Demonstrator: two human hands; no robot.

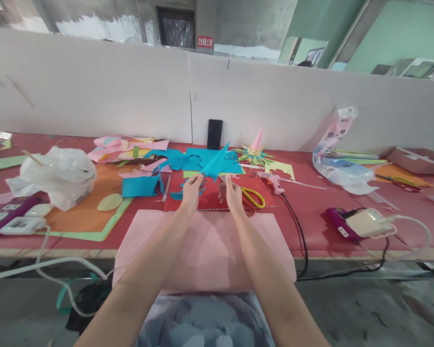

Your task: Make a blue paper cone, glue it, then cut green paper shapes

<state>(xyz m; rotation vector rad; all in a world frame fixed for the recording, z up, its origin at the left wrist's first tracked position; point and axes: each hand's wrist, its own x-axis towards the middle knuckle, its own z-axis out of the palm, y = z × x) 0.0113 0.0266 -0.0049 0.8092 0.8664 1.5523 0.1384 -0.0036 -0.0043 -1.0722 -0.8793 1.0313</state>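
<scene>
Our right hand (233, 193) is motion-blurred, so we cannot tell its grip. Our left hand (191, 192) covers the blue paper's (214, 164) lower end. The red sign (205, 42) far off is too small to read. The surface (311, 226) runs past both side edges.

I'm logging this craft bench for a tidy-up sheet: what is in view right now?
folded paper piece: one, blue, held up over the table middle
pink sheet: one, pale pink, front edge under the forearms
scissors: one, yellow handles, just right of the right hand
glue gun: one, pinkish, right of the scissors
phone: one, black, leaning on the back board
plastic bag: one, white, left side
paper cone: one, pink, near the back
left hand: grip on the blue piece
right hand: beside it, grip unclear
</scene>
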